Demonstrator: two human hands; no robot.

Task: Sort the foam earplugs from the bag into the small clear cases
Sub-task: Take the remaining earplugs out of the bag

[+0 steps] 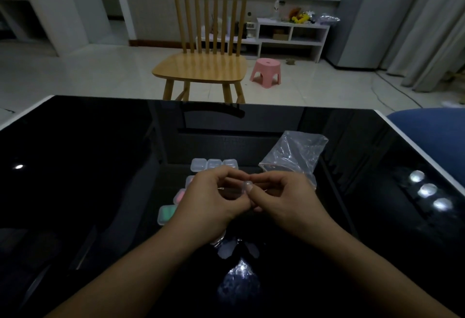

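Both hands meet above the middle of the glossy black worktop (pixel 75 154), working one small clear case (pixel 246 185) between them: the left hand (pixel 214 199) curls its fingers and thumb round the case from one side, and the right hand (pixel 286 197) pinches its near edge with thumb and forefinger. Whether the lid is being snapped shut or prised open cannot be told, and no earplug is visible inside it. To do this well, I judge the left hand should keep the case level and steady while the right thumb presses squarely on the lid's edge, so nothing springs out. The other cases (pixel 214 164) lie in a cluster just behind and to the left of the hands; one holds something green (pixel 167 213), another something pink (pixel 180 195), while those in the far row look empty or pale. The clear plastic bag (pixel 294 154) lies crumpled toward the right edge, just beyond the right hand, seemingly near empty. No brand, label or writing can be read anywhere.
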